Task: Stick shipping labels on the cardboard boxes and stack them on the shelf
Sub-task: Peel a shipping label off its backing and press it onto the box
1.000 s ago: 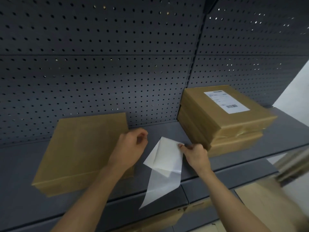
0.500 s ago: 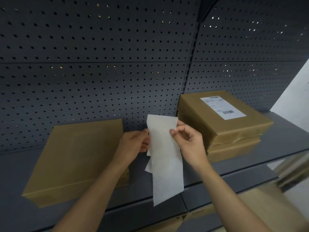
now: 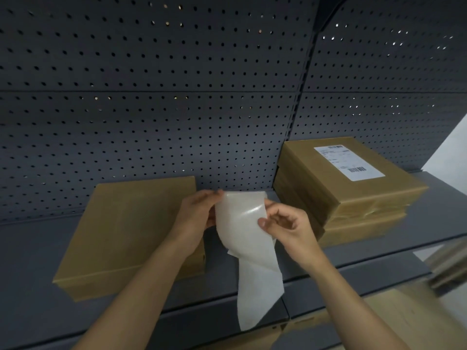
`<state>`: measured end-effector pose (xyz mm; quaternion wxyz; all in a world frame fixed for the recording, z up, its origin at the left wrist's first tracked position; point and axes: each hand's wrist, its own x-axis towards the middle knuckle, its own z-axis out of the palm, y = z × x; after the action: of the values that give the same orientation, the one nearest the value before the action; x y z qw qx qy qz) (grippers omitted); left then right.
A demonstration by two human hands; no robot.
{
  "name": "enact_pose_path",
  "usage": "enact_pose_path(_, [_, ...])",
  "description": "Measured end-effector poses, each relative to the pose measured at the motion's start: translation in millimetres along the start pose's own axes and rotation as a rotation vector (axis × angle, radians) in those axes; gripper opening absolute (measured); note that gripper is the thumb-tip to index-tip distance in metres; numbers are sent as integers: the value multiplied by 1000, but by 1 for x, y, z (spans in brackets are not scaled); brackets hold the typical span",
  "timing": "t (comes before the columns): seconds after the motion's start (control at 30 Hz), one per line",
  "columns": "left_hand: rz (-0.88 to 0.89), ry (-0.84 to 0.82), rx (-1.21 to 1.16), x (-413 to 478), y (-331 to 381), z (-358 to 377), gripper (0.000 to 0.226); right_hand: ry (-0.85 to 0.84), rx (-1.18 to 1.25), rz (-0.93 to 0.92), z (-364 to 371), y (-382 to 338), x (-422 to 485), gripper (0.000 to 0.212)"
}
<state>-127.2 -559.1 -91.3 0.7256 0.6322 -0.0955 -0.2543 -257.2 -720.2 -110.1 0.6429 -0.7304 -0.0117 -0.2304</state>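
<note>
Curled fingers [image 3: 211, 197] of the left hand [image 3: 195, 218] pinch the label sheet [image 3: 242, 231] at its top-left corner; the right hand [image 3: 290, 228] pinches its right edge. Both forearms reach up from 6 o'clock. On the shelf [image 3: 25, 286], a plain box [image 3: 131, 231] lies at 9 o'clock and a labelled stack [image 3: 341, 193] at 2.

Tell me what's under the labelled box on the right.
A second cardboard box lies under the labelled box, both on the shelf. Its top is covered, so any label there cannot be seen.

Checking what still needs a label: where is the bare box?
In the head view, the bare box lies on the shelf at left, its right edge behind the left hand.
</note>
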Motion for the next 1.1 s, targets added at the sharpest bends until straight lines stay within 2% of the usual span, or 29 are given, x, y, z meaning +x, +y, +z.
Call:
enact_pose_path(0.07, [32, -22, -17, -3, -1, -2, 22, 42, -37, -11, 2, -2, -1, 29])
enact_pose_path(0.2, [78, -68, -14, -9, -4, -5, 22, 277, -71, -57, 5, -10, -3, 42])
enact_pose_path(0.27, [90, -81, 3, -12, -6, -7, 22, 374, -43, -99, 5, -16, -1, 38])
enact_pose_path(0.33, [118, -117, 46, -15, -8, -9, 28, 412, -60, -112, 5, -22, 3, 25])
enact_pose_path(0.37, [125, -146, 66, -16, -10, -10, 30, 397, -109, -109, 6, -24, 6, 18])
enact_pose_path(0.43, [126, -194, 85, -20, -12, -10, 27, 267, -243, -108, 7, -27, 10, 7])
enact_pose_path(0.53, [127, -252, 80, -23, -15, -10, 17, 40, -401, -72, 14, -27, 11, 7])
enact_pose_path(0.6, [140, -304, 73, -27, -16, -12, 16, -19, -454, -32, 19, -24, 9, 9])
enact_pose_path(0.73, [168, -373, 90, -32, -17, -17, 20, -40, -489, -1, 23, -18, 6, 13])
enact_pose_path(0.93, [193, -372, 146, -37, -19, -19, 22, -57, -509, 13, 25, -17, 2, 19])
enact_pose_path(1.1, [184, -368, 157, -41, -20, -19, 21, -45, -562, -5, 27, -16, -1, 14])
